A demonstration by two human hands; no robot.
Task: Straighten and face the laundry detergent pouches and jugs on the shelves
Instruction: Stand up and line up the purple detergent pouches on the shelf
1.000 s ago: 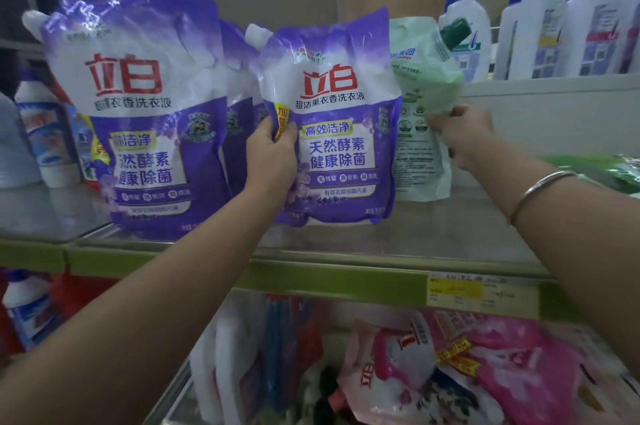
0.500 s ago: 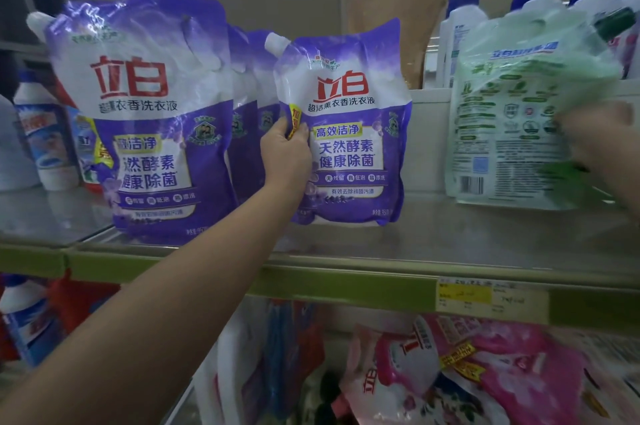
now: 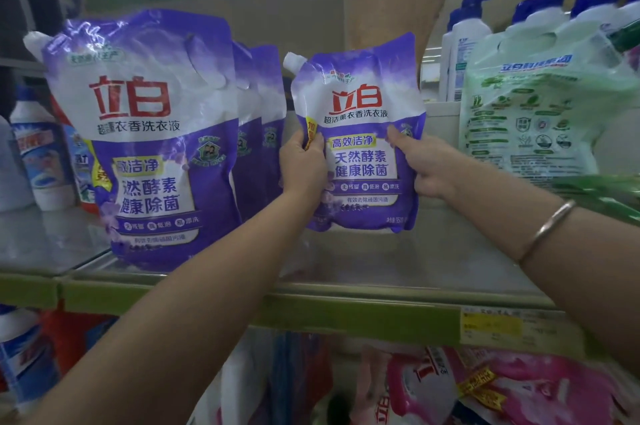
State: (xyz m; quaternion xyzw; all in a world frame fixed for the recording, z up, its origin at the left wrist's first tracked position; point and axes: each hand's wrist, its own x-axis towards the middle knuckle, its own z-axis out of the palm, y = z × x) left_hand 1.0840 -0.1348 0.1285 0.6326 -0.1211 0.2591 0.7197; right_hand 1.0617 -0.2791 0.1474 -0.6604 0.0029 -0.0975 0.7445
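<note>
I have the small pouch [image 3: 360, 133] in the middle of the frame, standing upright with its printed front toward me and its white spout at its upper left corner. It is soft, glossy plastic film, purple and white, bulging and dented where I squeeze it; its bottom edge is down at the shelf [image 3: 381, 251], a smooth, pale, shiny surface with a green front lip. My left hand [image 3: 303, 168] grips the pouch's left edge, thumb laid over the yellow strip on the front, the other fingers curled round behind, out of sight. My right hand [image 3: 427, 165] holds the right edge the same way, thumb tip pressed on the front, fingers wrapped to the back. A thin metal bangle [image 3: 547, 229] sits on my right wrist. Left of centre stands the big pouch [image 3: 145, 133], the same crinkled purple film, facing out, with more purple pouches packed just behind it. At the right edge a green pouch [image 3: 540, 113] of translucent wrinkled film stands apart from the small one. Hard white pump bottles [image 3: 467, 43] with blue tops line a higher ledge at upper right. At lower right, under the shelf, lies a slumped pink pouch [image 3: 519, 390].
</note>
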